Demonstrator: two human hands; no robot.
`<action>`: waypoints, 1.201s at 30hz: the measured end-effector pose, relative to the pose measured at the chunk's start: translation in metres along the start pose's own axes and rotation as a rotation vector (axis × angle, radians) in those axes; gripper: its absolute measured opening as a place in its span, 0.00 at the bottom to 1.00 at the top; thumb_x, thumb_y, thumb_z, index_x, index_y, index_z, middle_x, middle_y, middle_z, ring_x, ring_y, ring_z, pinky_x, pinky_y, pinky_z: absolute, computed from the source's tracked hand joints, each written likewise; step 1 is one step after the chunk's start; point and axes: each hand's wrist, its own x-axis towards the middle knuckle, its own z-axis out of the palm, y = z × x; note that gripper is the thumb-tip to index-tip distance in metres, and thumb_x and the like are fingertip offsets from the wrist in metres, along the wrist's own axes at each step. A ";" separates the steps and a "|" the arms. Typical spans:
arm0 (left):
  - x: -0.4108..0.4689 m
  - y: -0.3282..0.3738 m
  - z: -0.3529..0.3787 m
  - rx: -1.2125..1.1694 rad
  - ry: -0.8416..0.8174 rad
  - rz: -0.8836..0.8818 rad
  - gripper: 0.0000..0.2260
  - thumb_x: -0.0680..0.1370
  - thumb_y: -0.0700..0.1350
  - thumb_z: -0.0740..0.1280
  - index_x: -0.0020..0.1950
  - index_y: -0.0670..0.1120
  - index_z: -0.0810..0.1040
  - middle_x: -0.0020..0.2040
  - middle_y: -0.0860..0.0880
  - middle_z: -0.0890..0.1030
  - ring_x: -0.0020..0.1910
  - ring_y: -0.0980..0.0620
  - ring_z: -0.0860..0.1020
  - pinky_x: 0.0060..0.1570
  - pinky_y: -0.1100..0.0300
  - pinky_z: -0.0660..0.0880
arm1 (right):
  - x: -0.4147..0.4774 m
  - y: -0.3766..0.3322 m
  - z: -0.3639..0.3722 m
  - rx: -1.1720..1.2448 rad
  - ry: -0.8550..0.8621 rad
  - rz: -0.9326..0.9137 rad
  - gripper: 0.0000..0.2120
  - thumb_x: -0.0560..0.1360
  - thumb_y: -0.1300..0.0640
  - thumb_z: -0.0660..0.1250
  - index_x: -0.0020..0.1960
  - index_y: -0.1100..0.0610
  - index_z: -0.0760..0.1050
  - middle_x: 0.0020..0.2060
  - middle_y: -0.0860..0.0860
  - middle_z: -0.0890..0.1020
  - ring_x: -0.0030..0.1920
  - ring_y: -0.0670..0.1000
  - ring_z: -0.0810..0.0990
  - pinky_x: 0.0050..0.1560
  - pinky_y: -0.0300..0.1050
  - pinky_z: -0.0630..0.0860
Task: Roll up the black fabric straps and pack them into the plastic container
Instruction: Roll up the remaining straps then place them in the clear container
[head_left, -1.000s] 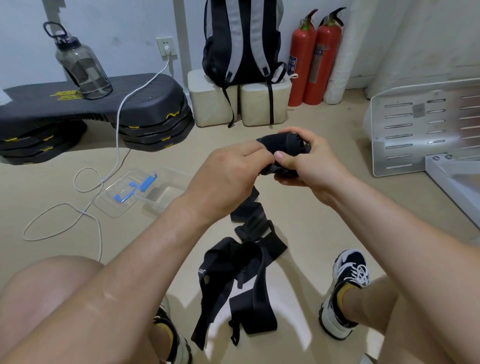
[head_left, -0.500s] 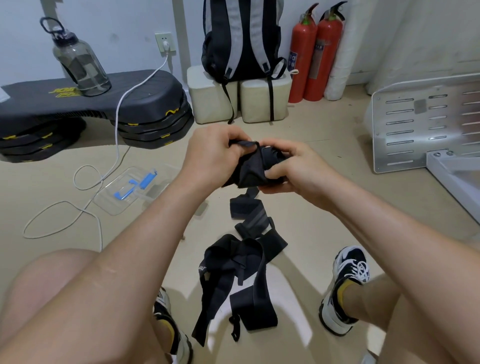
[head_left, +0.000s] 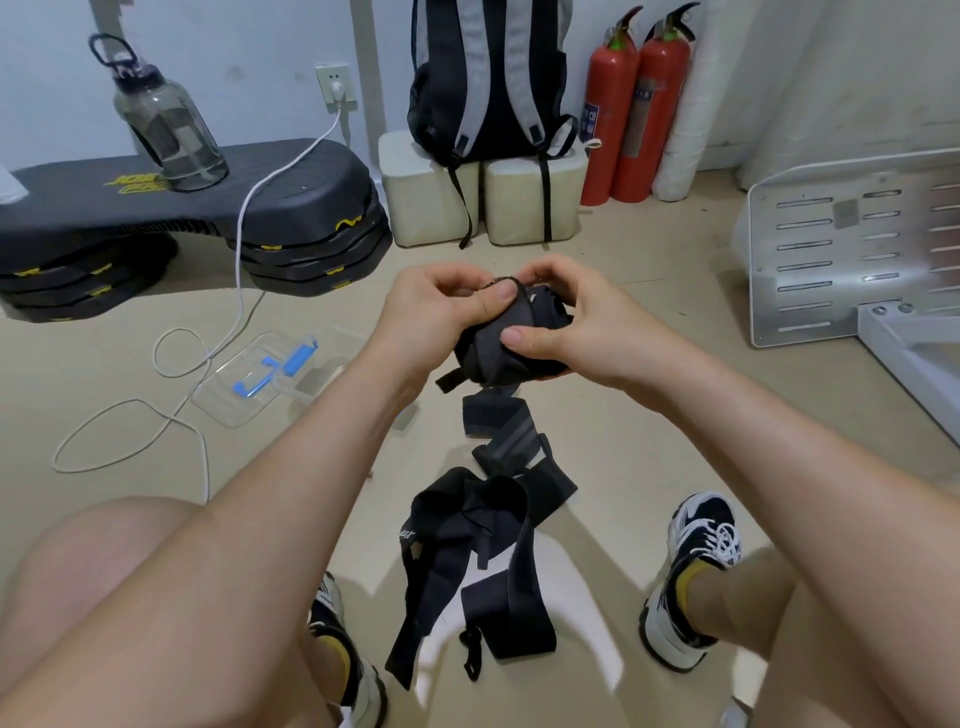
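A partly rolled black fabric strap (head_left: 493, 348) is held in mid-air between both hands, with a short tail hanging from its lower left. My left hand (head_left: 434, 312) grips its left side, thumb pressed on top. My right hand (head_left: 563, 322) wraps its right side, thumb on the front. More black straps (head_left: 467, 551) lie loose in a heap on the floor below, between my feet. The clear plastic container (head_left: 234, 402) with blue clips lies open on the floor to the left of my left forearm.
A white cable (head_left: 171, 415) loops on the floor beside the container. A black step platform (head_left: 291, 208) with a water bottle (head_left: 166, 130) stands at the back left. A backpack (head_left: 488, 78), two fire extinguishers (head_left: 634, 104) and a metal panel (head_left: 841, 249) line the back and right.
The roll has come lower and nearer. My left hand moved from beside the roll onto its top, and both hands have turned the strap further around the bundle.
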 end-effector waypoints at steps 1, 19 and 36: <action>-0.001 -0.002 0.001 -0.064 -0.022 -0.041 0.06 0.75 0.40 0.73 0.47 0.37 0.81 0.37 0.46 0.81 0.33 0.54 0.78 0.35 0.62 0.76 | 0.000 0.000 0.000 -0.021 -0.007 -0.008 0.18 0.72 0.62 0.75 0.58 0.51 0.73 0.54 0.51 0.79 0.54 0.54 0.82 0.48 0.55 0.84; -0.016 -0.017 0.020 -0.312 -0.181 -0.236 0.16 0.67 0.51 0.75 0.51 0.53 0.75 0.51 0.51 0.81 0.47 0.46 0.82 0.44 0.50 0.80 | -0.003 -0.004 -0.031 0.100 -0.175 0.076 0.22 0.70 0.70 0.75 0.58 0.51 0.77 0.55 0.56 0.79 0.47 0.58 0.86 0.44 0.52 0.84; -0.005 -0.001 -0.005 -0.243 -0.314 -0.217 0.20 0.73 0.49 0.73 0.63 0.49 0.75 0.56 0.46 0.79 0.49 0.46 0.83 0.43 0.52 0.80 | 0.004 0.000 -0.016 -0.079 0.024 -0.067 0.18 0.72 0.59 0.77 0.55 0.50 0.71 0.49 0.56 0.79 0.46 0.57 0.83 0.39 0.50 0.83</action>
